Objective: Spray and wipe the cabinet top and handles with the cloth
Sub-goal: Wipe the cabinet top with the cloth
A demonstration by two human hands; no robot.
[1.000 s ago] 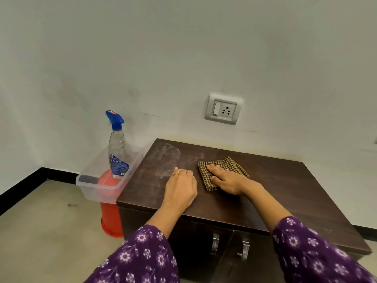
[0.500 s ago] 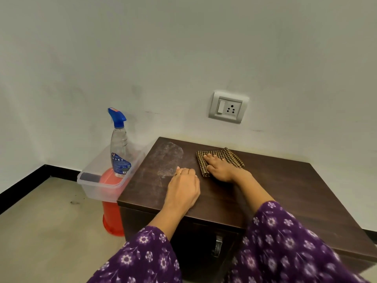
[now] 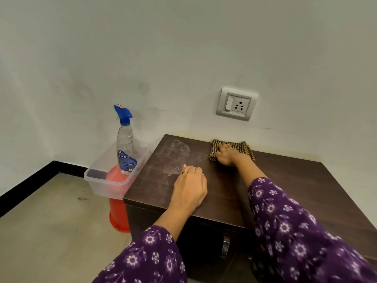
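Observation:
The dark brown cabinet top (image 3: pixel 285 180) stands against the white wall. A folded checked cloth (image 3: pixel 243 147) lies at its back edge, and my right hand (image 3: pixel 227 155) presses flat on it with straight fingers. My left hand (image 3: pixel 188 187) rests palm down on the front left part of the top, a ring on one finger. A whitish dusty patch (image 3: pixel 173 156) shows near the back left corner. A metal handle (image 3: pixel 225 246) peeks out on the cabinet front between my sleeves. The spray bottle (image 3: pixel 124 144) with a blue trigger stands in a clear tub to the left.
The clear plastic tub (image 3: pixel 114 180) sits on an upturned red bucket (image 3: pixel 118 209) beside the cabinet's left side. A wall socket (image 3: pixel 236 104) is above the cabinet. Beige floor (image 3: pixel 51 221) with a black skirting lies to the left.
My right hand has pushed the cloth away from me, from the middle of the top to its back edge by the wall. My left hand has stayed in place.

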